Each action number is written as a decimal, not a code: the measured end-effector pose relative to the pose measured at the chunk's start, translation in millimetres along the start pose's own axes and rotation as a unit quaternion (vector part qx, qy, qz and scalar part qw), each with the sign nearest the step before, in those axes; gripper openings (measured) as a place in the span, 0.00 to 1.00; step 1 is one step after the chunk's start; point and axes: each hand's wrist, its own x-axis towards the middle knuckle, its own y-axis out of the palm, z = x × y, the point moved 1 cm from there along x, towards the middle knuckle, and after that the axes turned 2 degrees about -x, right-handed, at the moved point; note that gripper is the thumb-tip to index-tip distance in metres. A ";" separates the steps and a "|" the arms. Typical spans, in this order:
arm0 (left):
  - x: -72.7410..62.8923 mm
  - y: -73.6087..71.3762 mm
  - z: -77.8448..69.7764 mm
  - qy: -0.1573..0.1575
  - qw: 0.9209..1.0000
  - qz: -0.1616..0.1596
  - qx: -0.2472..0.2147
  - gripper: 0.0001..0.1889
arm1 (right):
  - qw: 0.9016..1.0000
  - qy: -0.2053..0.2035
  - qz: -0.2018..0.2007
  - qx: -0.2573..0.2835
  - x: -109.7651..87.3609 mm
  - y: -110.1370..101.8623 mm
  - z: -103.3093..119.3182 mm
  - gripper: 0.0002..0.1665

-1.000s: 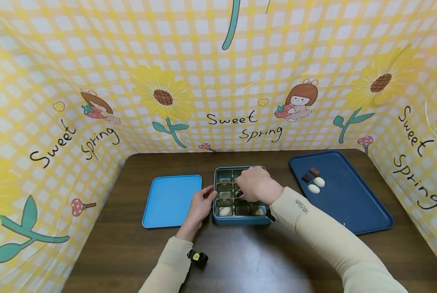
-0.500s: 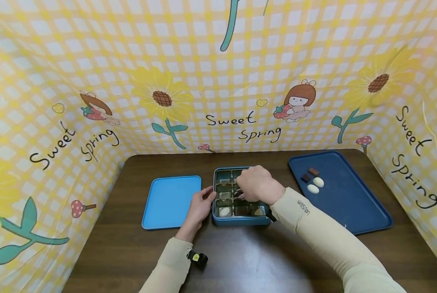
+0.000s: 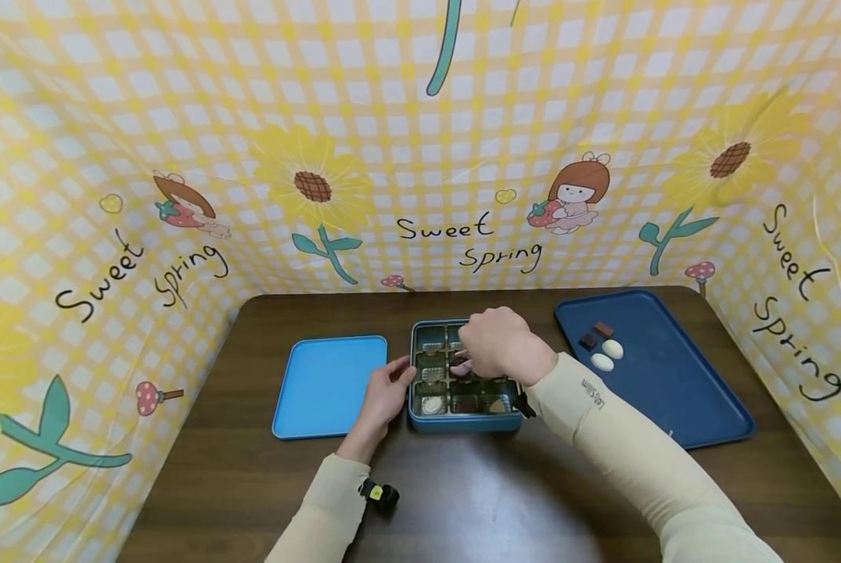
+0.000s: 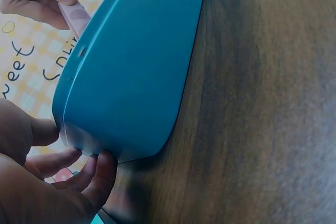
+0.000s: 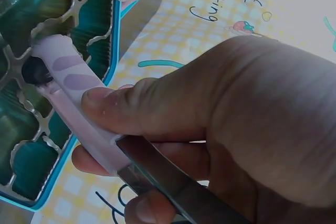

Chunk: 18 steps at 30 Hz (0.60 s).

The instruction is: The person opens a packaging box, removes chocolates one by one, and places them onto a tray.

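Left hand [image 3: 385,395] gripped blue rectangular box [image 4: 128,72], likely bracing it; right hand [image 3: 502,344] pinched pink-tipped metal tongs [image 5: 94,129] around dark rounded piece [image 5: 35,71].

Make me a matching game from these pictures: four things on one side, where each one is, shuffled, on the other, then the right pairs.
Things
1. Tongs
2. Left hand
3. White ovals
4. Light blue panel

Places
A. On the dark blue tray
B. Flat on the table, to the left
C. In the right hand
D. Touching the left side of the box

Pairs
1-C
2-D
3-A
4-B
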 end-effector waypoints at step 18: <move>0.1 0.1 0.1 0.005 1.000 -0.001 0.000 0.23 | 0.999 0.023 0.002 0.030 -10.9 -11.1 -9.1 0.08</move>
